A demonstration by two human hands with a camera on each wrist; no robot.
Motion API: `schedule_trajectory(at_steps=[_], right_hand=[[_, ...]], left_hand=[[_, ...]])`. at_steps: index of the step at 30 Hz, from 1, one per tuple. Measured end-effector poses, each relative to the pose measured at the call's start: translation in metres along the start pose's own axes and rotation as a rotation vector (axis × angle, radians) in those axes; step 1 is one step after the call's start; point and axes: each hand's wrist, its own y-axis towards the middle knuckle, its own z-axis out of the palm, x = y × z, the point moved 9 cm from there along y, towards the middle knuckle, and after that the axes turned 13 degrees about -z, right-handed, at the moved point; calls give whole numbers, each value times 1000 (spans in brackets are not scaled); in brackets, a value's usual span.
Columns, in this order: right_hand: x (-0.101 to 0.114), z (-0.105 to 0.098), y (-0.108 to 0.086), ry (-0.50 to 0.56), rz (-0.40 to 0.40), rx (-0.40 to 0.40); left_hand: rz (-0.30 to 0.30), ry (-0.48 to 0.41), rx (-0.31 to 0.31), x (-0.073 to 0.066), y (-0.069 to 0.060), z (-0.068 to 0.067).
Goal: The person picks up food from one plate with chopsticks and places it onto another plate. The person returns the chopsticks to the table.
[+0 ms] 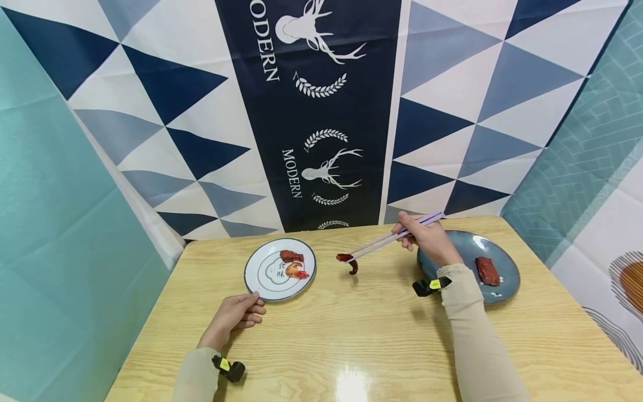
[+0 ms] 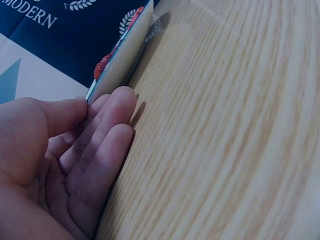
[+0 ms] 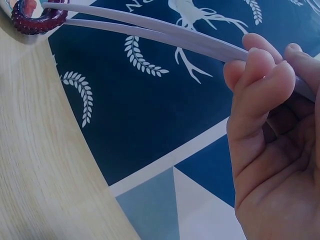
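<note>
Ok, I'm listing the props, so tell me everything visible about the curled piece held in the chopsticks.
The curled piece is dark red and glossy, plastic-looking, with knobbly bumps along its outer curve. Lilac chopsticks pinch it, and one end droops, apparently off the table, between the white plate and the blue plate.

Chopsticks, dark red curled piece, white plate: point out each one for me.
Chopsticks (image 3: 200, 40): right wrist view, on the shafts between the tips and the fingers (image 3: 252, 112).
Dark red curled piece (image 3: 34, 27): right wrist view, on its curved underside.
White plate (image 1: 261, 269): head view, on its bare left part.
</note>
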Motion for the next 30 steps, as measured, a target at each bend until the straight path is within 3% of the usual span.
schedule_trajectory(at_steps=[30], right_hand=[[-3,21,9,-6,-9,12]], left_hand=[[6,-4,1,0,2,0]])
